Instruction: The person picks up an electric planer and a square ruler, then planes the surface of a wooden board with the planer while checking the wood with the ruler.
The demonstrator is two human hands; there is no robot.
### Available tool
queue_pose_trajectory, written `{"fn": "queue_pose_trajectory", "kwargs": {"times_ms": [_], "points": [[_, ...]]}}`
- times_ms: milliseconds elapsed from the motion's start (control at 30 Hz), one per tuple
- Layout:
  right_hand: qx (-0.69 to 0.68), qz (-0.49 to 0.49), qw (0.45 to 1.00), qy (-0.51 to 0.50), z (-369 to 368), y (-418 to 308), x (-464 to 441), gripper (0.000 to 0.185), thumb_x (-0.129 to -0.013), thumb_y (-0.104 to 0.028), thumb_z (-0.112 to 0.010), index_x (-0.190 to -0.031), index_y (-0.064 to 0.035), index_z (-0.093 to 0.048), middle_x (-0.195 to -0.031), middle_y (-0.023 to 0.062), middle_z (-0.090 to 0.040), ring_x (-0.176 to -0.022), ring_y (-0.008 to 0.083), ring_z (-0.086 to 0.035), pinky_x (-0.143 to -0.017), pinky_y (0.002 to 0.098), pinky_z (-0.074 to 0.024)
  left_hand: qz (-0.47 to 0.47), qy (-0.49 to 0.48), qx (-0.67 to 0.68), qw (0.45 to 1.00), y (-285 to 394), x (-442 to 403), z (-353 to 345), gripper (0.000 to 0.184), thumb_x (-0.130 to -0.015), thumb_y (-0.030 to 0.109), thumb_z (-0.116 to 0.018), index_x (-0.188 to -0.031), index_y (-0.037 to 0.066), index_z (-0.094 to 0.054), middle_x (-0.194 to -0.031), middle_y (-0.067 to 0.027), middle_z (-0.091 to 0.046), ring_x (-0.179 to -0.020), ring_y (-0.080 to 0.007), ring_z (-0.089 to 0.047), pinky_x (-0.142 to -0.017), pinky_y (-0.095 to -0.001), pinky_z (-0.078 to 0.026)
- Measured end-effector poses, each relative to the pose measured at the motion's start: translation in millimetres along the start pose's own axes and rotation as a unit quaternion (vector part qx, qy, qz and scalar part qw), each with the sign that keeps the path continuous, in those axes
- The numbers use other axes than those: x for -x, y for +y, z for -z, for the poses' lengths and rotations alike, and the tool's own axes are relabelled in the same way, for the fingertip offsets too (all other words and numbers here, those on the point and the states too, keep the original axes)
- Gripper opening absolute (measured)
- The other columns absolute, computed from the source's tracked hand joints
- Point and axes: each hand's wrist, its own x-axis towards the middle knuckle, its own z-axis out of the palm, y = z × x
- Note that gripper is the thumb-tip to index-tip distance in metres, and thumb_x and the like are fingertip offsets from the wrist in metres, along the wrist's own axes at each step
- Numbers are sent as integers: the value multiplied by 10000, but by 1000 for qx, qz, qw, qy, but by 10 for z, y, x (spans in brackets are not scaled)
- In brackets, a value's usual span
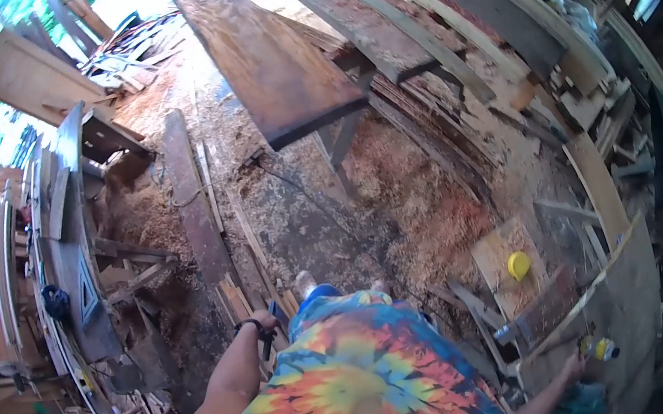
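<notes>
A blue triangle (87,299) lies near the right edge of a long tabletop (76,249), a dark bundle (56,302) at its left edge. A yellow round lid (519,266) rests on a pale board (491,258); sawdust (392,176) litters the floor (301,233).

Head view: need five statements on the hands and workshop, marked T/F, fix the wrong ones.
1. The right hand is at a small yellow and dark item. True.
2. The left hand has nothing around its wrist. False: a dark band circles it.
3. The yellow round object lies on a pale board. True.
4. The blue triangle is at the right of the view. False: it is at the left.
5. The floor is free of wood shavings. False: they cover much of it.
</notes>
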Motion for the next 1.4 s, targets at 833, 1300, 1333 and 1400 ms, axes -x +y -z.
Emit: {"fn": "queue_pose_trajectory", "kwargs": {"times_ms": [833,1300,1333,1400], "points": [[164,-219,913,302,1014,277,546,519,-816,-374,-689,-1215,-46,-641,-1163,222,-663,-1085,298,-643,-980,397,-482,-163,-7,-31,986,1722,-492,480,221,-861,243,-618,-928,48,-697,-758,-120,-718,-683,-229,-702,-606,-375,-564],[-577,-216,776,-134,1587,573,282,483,-985,-361,-573,-1345,-43,-524,-849,55,-592,-700,179,-582,-638,327,-513,-83,6,-178,981,495,-283,572,232,-906,175,-526,-836,29,-692,-745,-126,-718,-637,-219,-714,-566,-385,-576],[-575,-212,779,-132,1604,513,362,482,-985,-362,-573,-1345,-44,-524,-839,51,-583,-686,174,-573,-627,321,-508,-86,17,-166,982,518,-315,612,239,-905,164,-517,-851,24,-703,-760,-130,-722,-649,-228,-719,-581,-389,-584],[-574,-199,783,-134,1657,332,563,480,-986,-362,-574,-1345,-48,-523,-818,42,-566,-658,162,-556,-606,310,-497,-86,35,-137,986,582,-324,631,262,-903,141,-498,-883,13,-726,-789,-138,-731,-673,-248,-728,-611,-397,-598]]}}
